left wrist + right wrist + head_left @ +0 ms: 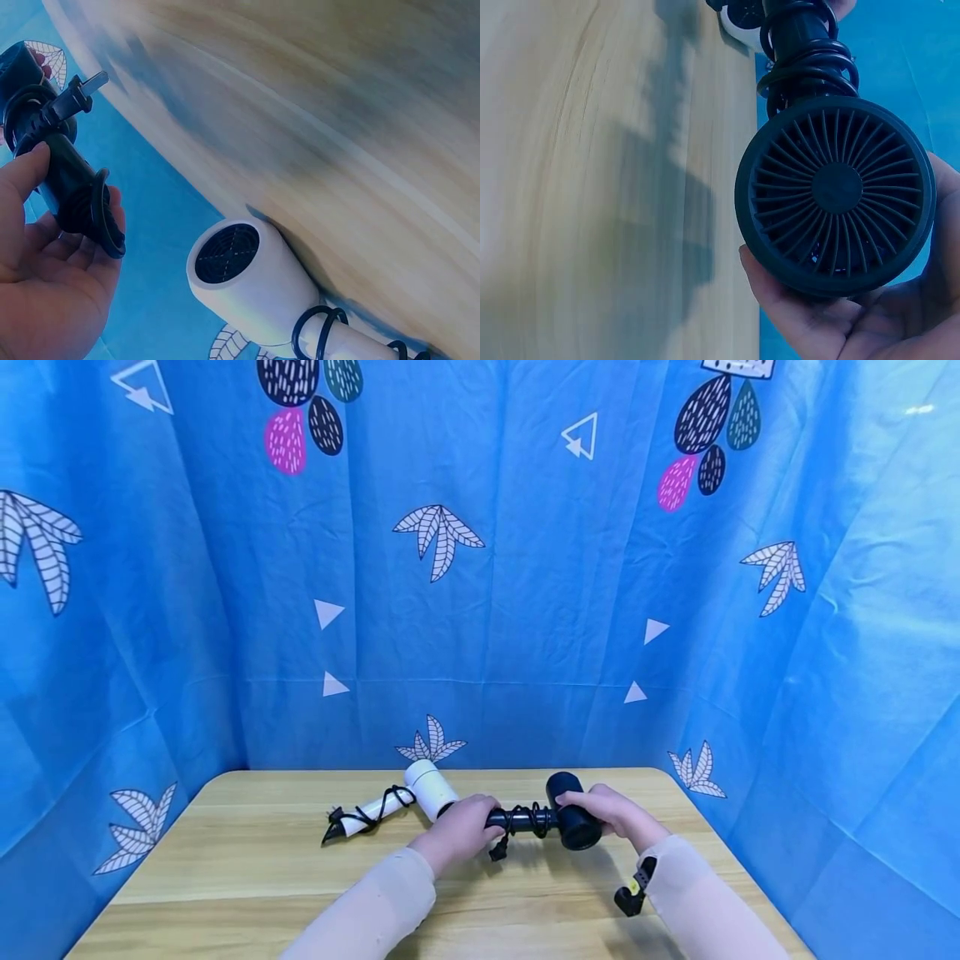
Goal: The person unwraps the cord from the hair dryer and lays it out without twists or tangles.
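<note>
A black hair dryer (573,825) is held between both hands above the table, its cord wound round the handle. My left hand (463,828) grips the handle end; in the left wrist view the thumb and fingers wrap it beside the two-pin plug (71,101). My right hand (611,810) holds the dryer's head, and the right wrist view shows its round finned grille (836,187) with fingers curled behind and under it. Behind my left hand lies a white hair dryer (431,789) on the table, black cord wrapped round its handle.
The wooden table (247,860) reaches back to a blue patterned curtain (465,635), which also hangs along both sides. The white dryer's plug end points toward the left. A black strap with a small camera (632,897) hangs at my right wrist.
</note>
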Demonstrator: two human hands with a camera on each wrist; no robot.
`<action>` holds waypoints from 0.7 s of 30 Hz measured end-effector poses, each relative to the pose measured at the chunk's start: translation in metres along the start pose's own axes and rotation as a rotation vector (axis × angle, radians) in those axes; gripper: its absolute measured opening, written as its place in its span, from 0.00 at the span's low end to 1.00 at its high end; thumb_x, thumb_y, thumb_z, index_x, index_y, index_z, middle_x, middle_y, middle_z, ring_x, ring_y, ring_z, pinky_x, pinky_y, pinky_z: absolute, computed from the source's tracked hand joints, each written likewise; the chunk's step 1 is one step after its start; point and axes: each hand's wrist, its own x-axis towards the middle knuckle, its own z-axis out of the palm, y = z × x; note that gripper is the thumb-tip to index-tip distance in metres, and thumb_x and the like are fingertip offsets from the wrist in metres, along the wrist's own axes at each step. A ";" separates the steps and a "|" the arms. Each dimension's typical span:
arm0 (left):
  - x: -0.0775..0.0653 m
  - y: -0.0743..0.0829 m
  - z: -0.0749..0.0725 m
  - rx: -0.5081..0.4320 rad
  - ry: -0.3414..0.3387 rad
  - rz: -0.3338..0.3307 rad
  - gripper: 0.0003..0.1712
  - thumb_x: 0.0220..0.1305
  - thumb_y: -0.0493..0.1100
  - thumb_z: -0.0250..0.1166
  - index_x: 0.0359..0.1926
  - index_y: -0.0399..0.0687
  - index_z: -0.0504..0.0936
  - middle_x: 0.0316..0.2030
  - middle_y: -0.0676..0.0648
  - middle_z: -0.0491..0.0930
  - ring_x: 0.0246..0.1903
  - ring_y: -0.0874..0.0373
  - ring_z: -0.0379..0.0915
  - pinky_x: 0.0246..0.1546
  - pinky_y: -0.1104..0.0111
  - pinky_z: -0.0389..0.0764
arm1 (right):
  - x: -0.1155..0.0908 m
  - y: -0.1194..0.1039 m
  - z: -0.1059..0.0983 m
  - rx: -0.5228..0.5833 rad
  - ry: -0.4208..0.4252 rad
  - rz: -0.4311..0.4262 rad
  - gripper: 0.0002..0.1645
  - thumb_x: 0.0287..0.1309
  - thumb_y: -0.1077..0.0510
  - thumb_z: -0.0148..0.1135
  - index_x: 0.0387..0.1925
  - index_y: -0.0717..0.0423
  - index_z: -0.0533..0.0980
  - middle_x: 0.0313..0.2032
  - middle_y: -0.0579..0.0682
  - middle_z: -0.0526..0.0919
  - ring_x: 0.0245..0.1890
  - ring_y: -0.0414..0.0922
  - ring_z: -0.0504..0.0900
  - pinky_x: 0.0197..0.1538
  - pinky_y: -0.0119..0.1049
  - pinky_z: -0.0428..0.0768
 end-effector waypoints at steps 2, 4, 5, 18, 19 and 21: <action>-0.001 0.000 -0.001 0.000 0.003 0.000 0.16 0.68 0.50 0.67 0.50 0.46 0.81 0.42 0.50 0.81 0.40 0.60 0.77 0.43 0.64 0.79 | -0.001 -0.001 0.000 0.016 -0.010 -0.001 0.30 0.57 0.43 0.67 0.41 0.69 0.76 0.34 0.60 0.83 0.29 0.49 0.86 0.34 0.42 0.86; -0.002 0.000 -0.002 -0.001 0.008 0.003 0.16 0.68 0.50 0.67 0.50 0.46 0.81 0.42 0.50 0.81 0.41 0.59 0.78 0.45 0.64 0.80 | -0.002 -0.002 0.001 0.028 -0.016 -0.001 0.30 0.57 0.43 0.67 0.42 0.69 0.76 0.35 0.61 0.83 0.29 0.49 0.86 0.35 0.43 0.86; -0.002 -0.001 -0.002 0.001 0.011 0.004 0.16 0.68 0.50 0.66 0.51 0.46 0.81 0.43 0.50 0.82 0.42 0.59 0.78 0.46 0.63 0.80 | -0.003 -0.003 0.001 0.028 -0.018 -0.003 0.30 0.57 0.44 0.67 0.41 0.69 0.76 0.35 0.61 0.83 0.29 0.49 0.85 0.35 0.43 0.86; -0.009 -0.003 -0.006 0.024 0.022 0.026 0.19 0.68 0.51 0.66 0.53 0.44 0.81 0.46 0.48 0.82 0.44 0.56 0.79 0.47 0.63 0.80 | -0.005 -0.006 0.005 0.021 -0.013 -0.010 0.29 0.55 0.44 0.68 0.40 0.68 0.76 0.34 0.60 0.83 0.28 0.48 0.85 0.33 0.43 0.86; -0.009 -0.004 -0.007 0.026 0.024 0.030 0.19 0.68 0.51 0.66 0.53 0.44 0.81 0.46 0.47 0.83 0.44 0.56 0.79 0.47 0.62 0.80 | -0.005 -0.007 0.006 0.024 -0.016 -0.012 0.29 0.55 0.44 0.68 0.40 0.68 0.76 0.33 0.60 0.83 0.27 0.48 0.85 0.32 0.42 0.86; -0.010 -0.005 -0.006 0.029 0.026 0.033 0.20 0.68 0.51 0.66 0.54 0.44 0.81 0.47 0.47 0.83 0.45 0.55 0.80 0.48 0.62 0.80 | -0.005 -0.007 0.007 0.031 -0.021 -0.016 0.29 0.55 0.44 0.68 0.40 0.69 0.76 0.33 0.60 0.84 0.27 0.48 0.86 0.31 0.42 0.86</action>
